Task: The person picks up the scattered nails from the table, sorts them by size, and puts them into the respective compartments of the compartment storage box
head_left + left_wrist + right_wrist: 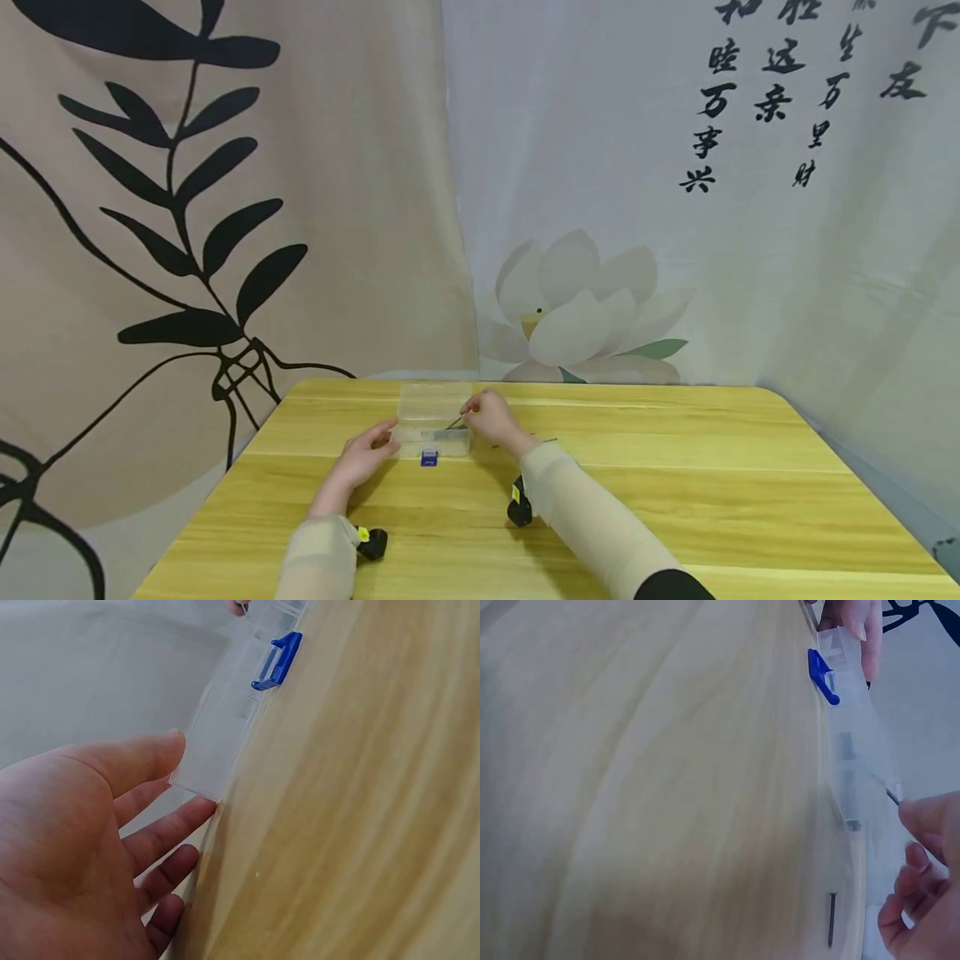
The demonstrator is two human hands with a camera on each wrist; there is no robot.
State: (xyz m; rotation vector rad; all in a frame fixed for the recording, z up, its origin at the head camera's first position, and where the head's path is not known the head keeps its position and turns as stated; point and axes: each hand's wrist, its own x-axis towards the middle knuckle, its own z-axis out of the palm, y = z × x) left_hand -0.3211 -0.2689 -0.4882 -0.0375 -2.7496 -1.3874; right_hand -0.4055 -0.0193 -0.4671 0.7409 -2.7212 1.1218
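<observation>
Right grip (491, 414), in the head view, has its thumb and fingertips together, clamped on a slim dark nail (454, 423) whose free end slants down and leftward over the clear plastic box (454, 447) just to its left. It is pinched near one end, probably because so thin a shaft offers only the fingertips a hold. On the box's other side, the left grip (369, 454) has its fingers apart and rested against the end, seemingly to steady so light a container. The lid (435, 402) is opened out on the side away from the person, leaving the box uncovered between the grips, and the blue latch (429, 457) sits at the front, also between them. All this rests on a worktop (637, 483) of yellowish wood with a broad, streaky grain. In the left wrist view, the thumb lies at the box's upper corner while a fingertip meets the lower one; the plastic looks thin, cloudy and straight-edged, and the latch, farther along from this grip, is a smooth angular bracket. In the right wrist view, the nail juts from between thumb and finger; greyish pieces show hazily through the box beside that grip, too blurred to name. A loose nail (832, 920), straight with a flat head, lies on the worktop near the right grip, outside the box.
</observation>
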